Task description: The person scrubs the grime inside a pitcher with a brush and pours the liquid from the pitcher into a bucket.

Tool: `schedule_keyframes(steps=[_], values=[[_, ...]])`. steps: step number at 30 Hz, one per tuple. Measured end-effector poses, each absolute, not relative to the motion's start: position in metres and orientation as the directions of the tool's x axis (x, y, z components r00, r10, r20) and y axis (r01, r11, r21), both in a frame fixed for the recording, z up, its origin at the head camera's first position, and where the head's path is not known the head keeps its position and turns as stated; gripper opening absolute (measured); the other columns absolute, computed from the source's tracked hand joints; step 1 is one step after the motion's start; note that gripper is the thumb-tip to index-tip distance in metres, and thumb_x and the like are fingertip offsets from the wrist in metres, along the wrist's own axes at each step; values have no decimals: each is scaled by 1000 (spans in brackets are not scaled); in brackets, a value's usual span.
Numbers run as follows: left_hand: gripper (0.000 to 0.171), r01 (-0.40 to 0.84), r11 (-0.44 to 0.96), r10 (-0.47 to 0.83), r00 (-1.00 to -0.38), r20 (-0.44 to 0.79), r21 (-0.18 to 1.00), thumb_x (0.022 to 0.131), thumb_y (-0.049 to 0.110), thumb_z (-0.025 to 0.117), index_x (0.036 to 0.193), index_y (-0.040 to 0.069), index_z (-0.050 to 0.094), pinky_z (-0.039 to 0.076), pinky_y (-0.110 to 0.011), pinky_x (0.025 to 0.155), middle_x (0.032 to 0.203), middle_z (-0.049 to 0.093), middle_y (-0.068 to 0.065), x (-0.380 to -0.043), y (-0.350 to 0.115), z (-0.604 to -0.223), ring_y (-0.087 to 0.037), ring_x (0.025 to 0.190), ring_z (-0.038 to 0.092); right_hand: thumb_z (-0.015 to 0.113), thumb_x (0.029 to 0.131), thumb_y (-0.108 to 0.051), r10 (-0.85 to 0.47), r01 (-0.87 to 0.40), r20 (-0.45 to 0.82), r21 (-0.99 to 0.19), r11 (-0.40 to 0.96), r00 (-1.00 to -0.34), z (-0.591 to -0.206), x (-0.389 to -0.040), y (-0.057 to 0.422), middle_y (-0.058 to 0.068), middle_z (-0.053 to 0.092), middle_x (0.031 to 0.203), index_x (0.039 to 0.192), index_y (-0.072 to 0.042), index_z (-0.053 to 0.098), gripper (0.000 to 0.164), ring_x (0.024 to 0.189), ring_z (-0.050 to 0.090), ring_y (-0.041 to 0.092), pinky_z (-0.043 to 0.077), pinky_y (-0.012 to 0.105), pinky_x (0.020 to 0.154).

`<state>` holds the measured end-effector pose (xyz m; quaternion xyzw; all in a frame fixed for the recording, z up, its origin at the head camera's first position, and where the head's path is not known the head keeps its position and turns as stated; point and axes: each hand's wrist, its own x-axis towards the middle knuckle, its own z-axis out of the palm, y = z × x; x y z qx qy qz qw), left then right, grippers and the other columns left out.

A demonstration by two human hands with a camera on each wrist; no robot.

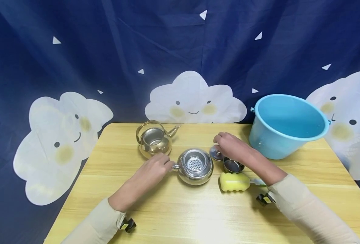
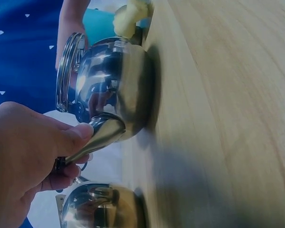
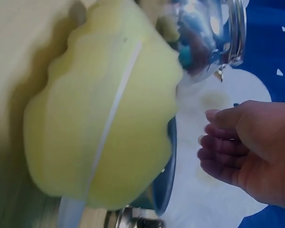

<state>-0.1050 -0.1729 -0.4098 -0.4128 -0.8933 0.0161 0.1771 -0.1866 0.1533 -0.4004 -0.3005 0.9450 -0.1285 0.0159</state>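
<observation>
In the head view my left hand (image 1: 155, 167) grips the spout of a shiny silver teapot (image 1: 195, 176), thumb on top in the left wrist view. The teapot has no lid on and shows a perforated strainer (image 1: 195, 164) inside. My right hand (image 1: 230, 144) hovers by a small round metal lid (image 1: 215, 154) on the table; in the right wrist view its fingers are loosely bent and hold nothing. A dark round cup (image 1: 232, 166) sits beneath the right forearm. In front of it lies a yellow sponge brush (image 1: 235, 182), its handle partly hidden by the forearm.
A gold-coloured kettle (image 1: 155, 144) with an arched handle stands open behind my left hand. At the back right is a light blue bucket (image 1: 271, 142). Beyond the wooden table's (image 1: 180, 213) far edge hangs a blue cloud-patterned curtain (image 1: 167, 40).
</observation>
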Motion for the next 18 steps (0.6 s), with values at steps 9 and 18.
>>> schedule_keyframes(steps=[9,18], values=[[18,730,654,750,-588,303,-201,90,10,78,107,7,76,59,-25,86,96,73,-5,-105,-172,-409,-15,91,67,70,99,-11,-602,-626,178,-292,723,-778,-386,-171,139,14,73,104,110,2,73,18,96,71,29,62,40,82],[18,725,645,760,-575,304,-241,89,9,78,107,7,76,59,-26,87,96,73,-5,-105,-173,-409,-15,91,66,73,97,-14,-633,-678,243,-286,677,-735,-381,-160,125,12,73,101,109,1,74,20,93,71,24,62,34,80]])
